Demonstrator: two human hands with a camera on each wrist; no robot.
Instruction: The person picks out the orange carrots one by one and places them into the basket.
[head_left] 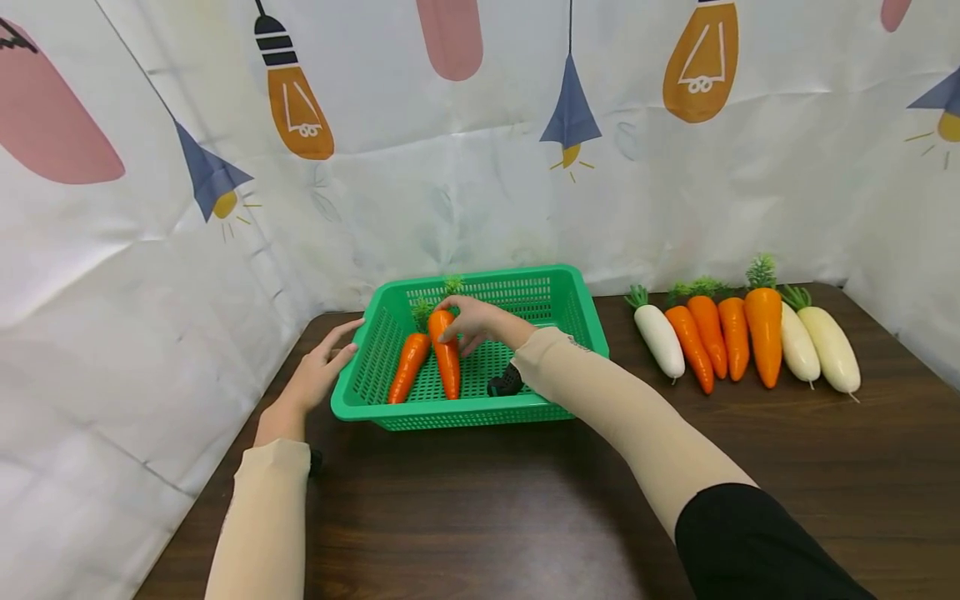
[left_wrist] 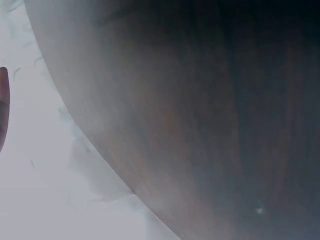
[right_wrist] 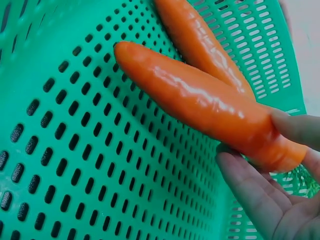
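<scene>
Inside the green plastic basket (head_left: pixel 480 406), my right hand (head_left: pixel 480 321) grips an orange carrot (head_left: pixel 446 358) near its leafy top. Seen from the right wrist, thumb and fingers wrap the thick end of this carrot (right_wrist: pixel 200 105), its tip pointing away over the perforated basket floor. A second carrot (head_left: pixel 409 367) lies just left of it in the basket, partly behind the held one in the right wrist view. My left hand (head_left: pixel 311 379) is at the basket's left rim, fingers extended beside it and holding nothing. Only a sliver of a finger (left_wrist: pixel 4 107) shows in the left wrist view.
To the right of the basket, a row of vegetables lies on the dark wooden table (head_left: pixel 480 500): a white radish (head_left: pixel 660 340), several carrots (head_left: pixel 765 337) and two pale radishes (head_left: pixel 828 350). A patterned white curtain (head_left: pixel 465 192) hangs behind the table and along its left side.
</scene>
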